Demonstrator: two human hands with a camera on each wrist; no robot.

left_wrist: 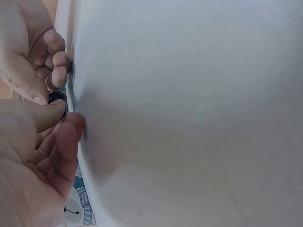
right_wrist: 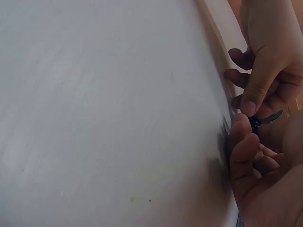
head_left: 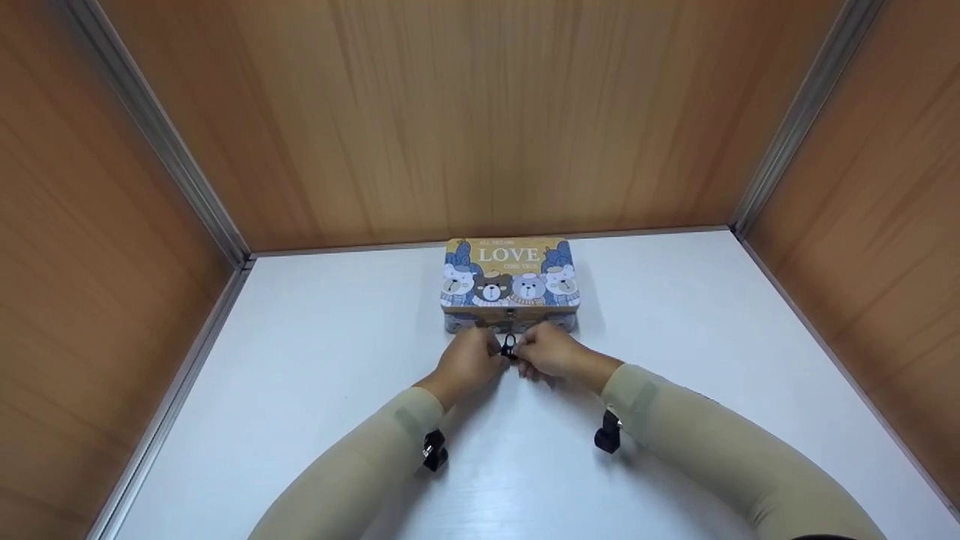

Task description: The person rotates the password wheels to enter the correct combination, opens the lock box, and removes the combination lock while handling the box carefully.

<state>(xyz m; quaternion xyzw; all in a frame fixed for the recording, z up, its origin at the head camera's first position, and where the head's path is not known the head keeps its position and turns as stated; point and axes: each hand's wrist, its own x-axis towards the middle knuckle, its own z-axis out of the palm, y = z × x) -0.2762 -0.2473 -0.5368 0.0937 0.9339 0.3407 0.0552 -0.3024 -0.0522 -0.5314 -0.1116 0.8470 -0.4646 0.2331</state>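
Note:
A small black padlock (head_left: 510,346) with a looped shackle is held just in front of a tin box (head_left: 510,259) with bears and the word LOVE on its lid. My left hand (head_left: 471,358) pinches the padlock from the left. From the other side my right hand (head_left: 553,351) pinches it between thumb and finger. In the left wrist view, only a dark piece of the padlock (left_wrist: 56,97) shows between the fingertips. The right wrist view shows a ridged dark part of the padlock (right_wrist: 255,125); the fingers cover most of it.
The tin box's lid is down, and a metal clasp (head_left: 511,311) sits at its front. Beneath everything is a white tabletop (head_left: 337,360). Wooden panels (head_left: 480,112) rise behind and on both sides, joined by metal corner strips (head_left: 169,142).

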